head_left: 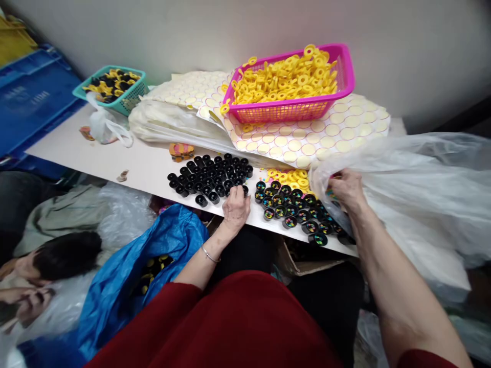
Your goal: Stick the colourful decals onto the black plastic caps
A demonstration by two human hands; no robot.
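My left hand [236, 207] is closed at the near edge of a group of empty-looking black cups [209, 181], its fingertips on a small black cup [245, 190]. At the mouth of a clear plastic bag [320, 171], my right hand [347, 189] has its fingers drawn together. Small coloured bits show by those fingertips, but what they grip is hidden. Between the hands stand black cups with coloured bits inside [290, 210]. Flat yellow rings [293, 179] lie behind these cups.
A pink basket [284, 110] of yellow ringed pieces sits on sheets of round stickers [345, 122]. Farther left are a teal basket [134, 94] and a white bag [102, 125]. A blue sack [115, 276] hangs below the table edge; another person [65, 258] is at lower left.
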